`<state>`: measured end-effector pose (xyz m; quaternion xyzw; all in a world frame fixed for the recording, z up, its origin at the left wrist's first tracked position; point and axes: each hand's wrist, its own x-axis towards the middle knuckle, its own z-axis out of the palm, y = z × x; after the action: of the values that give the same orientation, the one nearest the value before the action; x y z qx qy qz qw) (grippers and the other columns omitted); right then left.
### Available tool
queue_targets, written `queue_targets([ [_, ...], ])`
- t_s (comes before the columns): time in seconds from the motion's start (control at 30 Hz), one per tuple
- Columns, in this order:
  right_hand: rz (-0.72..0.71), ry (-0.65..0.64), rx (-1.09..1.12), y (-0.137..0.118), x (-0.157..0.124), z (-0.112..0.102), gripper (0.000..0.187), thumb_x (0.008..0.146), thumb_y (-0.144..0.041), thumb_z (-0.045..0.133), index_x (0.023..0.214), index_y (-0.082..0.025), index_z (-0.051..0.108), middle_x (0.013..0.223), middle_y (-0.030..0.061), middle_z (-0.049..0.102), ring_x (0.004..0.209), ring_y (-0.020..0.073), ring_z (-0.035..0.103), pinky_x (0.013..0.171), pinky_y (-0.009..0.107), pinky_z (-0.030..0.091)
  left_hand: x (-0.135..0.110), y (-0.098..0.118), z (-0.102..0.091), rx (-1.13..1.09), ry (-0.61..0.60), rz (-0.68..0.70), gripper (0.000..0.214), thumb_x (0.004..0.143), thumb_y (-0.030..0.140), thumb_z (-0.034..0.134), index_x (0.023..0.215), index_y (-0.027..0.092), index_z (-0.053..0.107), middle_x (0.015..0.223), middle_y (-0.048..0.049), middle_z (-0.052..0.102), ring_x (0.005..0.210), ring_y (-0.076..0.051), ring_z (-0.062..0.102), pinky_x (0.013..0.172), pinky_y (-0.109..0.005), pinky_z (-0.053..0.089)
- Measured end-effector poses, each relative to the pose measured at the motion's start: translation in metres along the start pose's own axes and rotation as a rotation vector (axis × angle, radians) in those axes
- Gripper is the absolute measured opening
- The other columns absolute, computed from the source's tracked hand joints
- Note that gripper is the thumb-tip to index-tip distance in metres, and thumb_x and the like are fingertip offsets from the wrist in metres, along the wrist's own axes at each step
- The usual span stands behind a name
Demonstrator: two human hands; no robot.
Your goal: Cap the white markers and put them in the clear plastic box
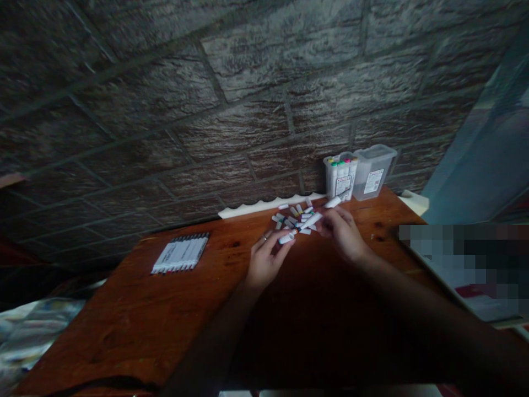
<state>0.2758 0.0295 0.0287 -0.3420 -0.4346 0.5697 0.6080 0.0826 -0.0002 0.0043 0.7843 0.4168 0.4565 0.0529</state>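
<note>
My left hand [266, 256] is closed around a short white marker piece [286, 238], a ring on one finger. My right hand [341, 229] pinches a longer white marker [312, 220] whose other end sticks out past the fingers. Both hands hover over the brown wooden table [165, 320], just in front of a scatter of several small white caps and pieces [293, 212]. The two held pieces lie close together, tips nearly in line.
A row of white markers [181, 254] lies flat at the table's left. Against the stone wall [206, 110] stand a clear box of upright markers [341, 176] and an empty clear box [373, 172]. A white scalloped strip [264, 205] runs along the back edge.
</note>
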Motion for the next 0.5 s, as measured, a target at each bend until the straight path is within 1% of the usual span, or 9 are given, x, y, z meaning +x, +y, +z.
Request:
queue_targets([
  [0.13, -0.013, -0.034, -0.004, 0.0047, 0.0002, -0.0012, 0.026, 0.076, -0.038, 0.062, 0.06, -0.019, 0.056, 0.05, -0.0025, 0.052, 0.044, 0.0091, 0.035, 0.043, 0.024, 0.022, -0.0007, 0.0025, 0.0003, -0.01, 0.015, 0.018, 0.02, 0.084, 0.022, 0.067, 0.104, 0.021, 0.066, 0.092, -0.0037, 0.07, 0.077, -0.013, 0.064, 0.072, -0.023, 0.051],
  [0.27, -0.024, -0.044, -0.013, 0.0073, 0.0009, -0.0018, 0.026, 0.075, -0.038, 0.066, 0.059, -0.019, 0.057, 0.052, -0.0021, 0.054, 0.047, 0.0086, 0.037, 0.044, 0.024, 0.023, -0.0012, 0.0044, 0.0001, -0.013, 0.022, 0.013, 0.02, 0.084, 0.023, 0.067, 0.104, 0.02, 0.066, 0.087, -0.0031, 0.069, 0.07, -0.011, 0.06, 0.067, -0.022, 0.049],
  [0.5, -0.024, -0.053, -0.014, 0.0043, -0.0007, -0.0012, 0.026, 0.074, -0.038, 0.066, 0.06, -0.019, 0.058, 0.051, -0.0028, 0.051, 0.046, 0.0084, 0.035, 0.044, 0.024, 0.022, -0.0012, 0.005, -0.0006, -0.034, 0.024, 0.017, 0.022, 0.085, 0.022, 0.065, 0.108, 0.02, 0.066, 0.09, -0.0037, 0.069, 0.071, -0.011, 0.059, 0.068, -0.023, 0.048],
])
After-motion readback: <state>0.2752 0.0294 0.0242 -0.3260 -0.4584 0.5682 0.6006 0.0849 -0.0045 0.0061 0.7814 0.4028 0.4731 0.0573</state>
